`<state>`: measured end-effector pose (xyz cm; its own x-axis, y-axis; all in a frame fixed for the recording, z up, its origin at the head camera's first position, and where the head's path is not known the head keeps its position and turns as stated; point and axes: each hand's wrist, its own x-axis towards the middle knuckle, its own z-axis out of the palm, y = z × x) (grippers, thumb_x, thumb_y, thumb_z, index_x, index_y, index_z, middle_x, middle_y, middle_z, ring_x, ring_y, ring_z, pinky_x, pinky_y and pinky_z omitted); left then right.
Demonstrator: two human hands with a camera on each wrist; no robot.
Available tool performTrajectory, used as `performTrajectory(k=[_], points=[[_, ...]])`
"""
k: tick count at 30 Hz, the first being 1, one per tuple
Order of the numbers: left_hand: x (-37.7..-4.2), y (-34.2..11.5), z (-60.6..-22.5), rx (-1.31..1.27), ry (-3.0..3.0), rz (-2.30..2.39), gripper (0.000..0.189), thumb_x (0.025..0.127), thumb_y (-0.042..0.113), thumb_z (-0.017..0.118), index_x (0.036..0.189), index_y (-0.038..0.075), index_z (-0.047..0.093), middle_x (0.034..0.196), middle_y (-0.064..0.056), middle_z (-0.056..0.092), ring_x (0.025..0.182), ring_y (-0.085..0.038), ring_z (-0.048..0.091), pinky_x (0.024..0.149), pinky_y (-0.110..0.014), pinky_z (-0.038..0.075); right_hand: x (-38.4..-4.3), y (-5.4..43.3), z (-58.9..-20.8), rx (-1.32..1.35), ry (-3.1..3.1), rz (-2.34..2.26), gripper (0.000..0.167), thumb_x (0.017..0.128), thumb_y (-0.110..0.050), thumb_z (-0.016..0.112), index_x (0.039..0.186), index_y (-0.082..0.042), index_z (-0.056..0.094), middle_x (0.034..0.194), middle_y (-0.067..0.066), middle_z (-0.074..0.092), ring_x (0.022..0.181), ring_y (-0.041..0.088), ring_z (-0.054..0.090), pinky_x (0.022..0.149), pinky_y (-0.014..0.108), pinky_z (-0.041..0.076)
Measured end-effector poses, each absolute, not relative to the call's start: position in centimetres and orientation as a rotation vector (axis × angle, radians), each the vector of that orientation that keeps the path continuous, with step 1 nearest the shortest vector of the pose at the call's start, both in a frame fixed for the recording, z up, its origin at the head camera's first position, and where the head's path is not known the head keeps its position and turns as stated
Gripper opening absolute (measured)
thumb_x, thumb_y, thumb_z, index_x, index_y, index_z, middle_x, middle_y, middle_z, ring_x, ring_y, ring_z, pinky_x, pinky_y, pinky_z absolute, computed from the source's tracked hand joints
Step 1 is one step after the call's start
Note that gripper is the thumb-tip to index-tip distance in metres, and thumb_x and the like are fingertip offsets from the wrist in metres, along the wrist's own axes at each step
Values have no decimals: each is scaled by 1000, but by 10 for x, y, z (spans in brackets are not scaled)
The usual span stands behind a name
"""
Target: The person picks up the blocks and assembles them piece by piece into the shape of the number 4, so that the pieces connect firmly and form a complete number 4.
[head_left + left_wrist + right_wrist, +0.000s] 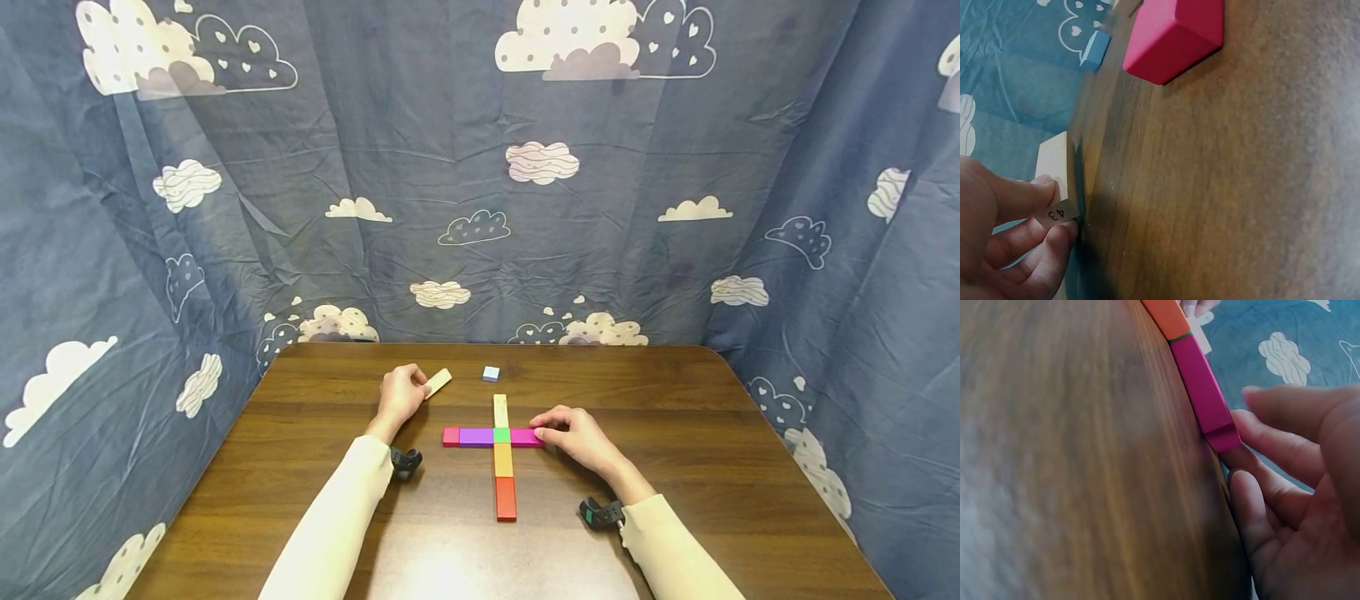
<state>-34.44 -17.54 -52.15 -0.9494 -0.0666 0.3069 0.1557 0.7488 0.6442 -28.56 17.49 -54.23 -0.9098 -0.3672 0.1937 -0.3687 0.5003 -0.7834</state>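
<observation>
My left hand pinches one end of a plain wooden block at the back left, thumb on one side and fingers on the other. Digits mark that block's end in the left wrist view. By the outer end of a magenta block is my right hand. In the right wrist view its fingertips lie right at that end, thumb apart from the other fingers. The magenta block forms the right arm of a cross of blocks around a green square. Purple and pinkish-red blocks make the left arm.
An orange block and a red block run toward the front; a pale wooden block forms the back arm. A small blue block sits behind the cross. Cloud-patterned curtain surrounds the brown table.
</observation>
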Motion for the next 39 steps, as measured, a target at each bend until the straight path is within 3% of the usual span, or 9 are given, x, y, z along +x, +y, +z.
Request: performTrajectory(k=[7, 10, 17, 23, 28, 39], points=[[-346, -179, -523, -10, -2620, -1145, 10, 78, 7, 84, 81, 6, 74, 69, 0, 69, 68, -19, 64, 73, -38, 51, -288, 178, -545, 649, -2691, 1558, 21, 97, -19, 68, 113, -7, 75, 113, 7, 71, 104, 22, 61, 86, 31, 47], [-345, -180, -525, 9, -2620, -1166, 10, 78, 9, 84, 79, 7, 74, 68, 1, 68, 66, -17, 62, 71, -37, 50, -289, 179, -546, 637, -2697, 1582, 21, 97, -21, 69, 113, -10, 76, 110, 4, 72, 96, 18, 60, 80, 28, 47], [-339, -181, -525, 38, -2614, -1226, 11, 78, 11, 85, 77, 10, 74, 67, 2, 68, 63, -13, 61, 66, -33, 49, -288, 178, -544, 630, -2692, 1643, 24, 98, -16, 67, 116, -3, 73, 103, 12, 69, 80, 18, 56, 62, 25, 47], [-332, -179, -522, 23, -2605, -1287, 11, 78, 10, 85, 78, 9, 74, 67, 2, 69, 61, -11, 60, 63, -30, 47, -277, 175, -524, 659, -2694, 1675, 24, 98, -9, 65, 117, 4, 70, 110, 23, 68, 87, 24, 58, 67, 24, 47], [-325, -178, -521, 19, -2599, -1313, 11, 77, 10, 85, 77, 8, 73, 67, 1, 68, 62, -12, 59, 64, -31, 46, -269, 174, -514, 690, -2671, 1704, 24, 98, -10, 65, 117, 5, 70, 115, 24, 67, 96, 24, 58, 75, 23, 47], [-314, -169, -518, 19, -2644, -1277, 21, 74, 13, 87, 67, 11, 68, 62, 4, 63, 63, -16, 56, 60, -31, 46, -270, 174, -515, 670, -2671, 1733, 24, 98, -9, 65, 117, 5, 70, 116, 24, 67, 93, 25, 58, 72, 24, 48]])
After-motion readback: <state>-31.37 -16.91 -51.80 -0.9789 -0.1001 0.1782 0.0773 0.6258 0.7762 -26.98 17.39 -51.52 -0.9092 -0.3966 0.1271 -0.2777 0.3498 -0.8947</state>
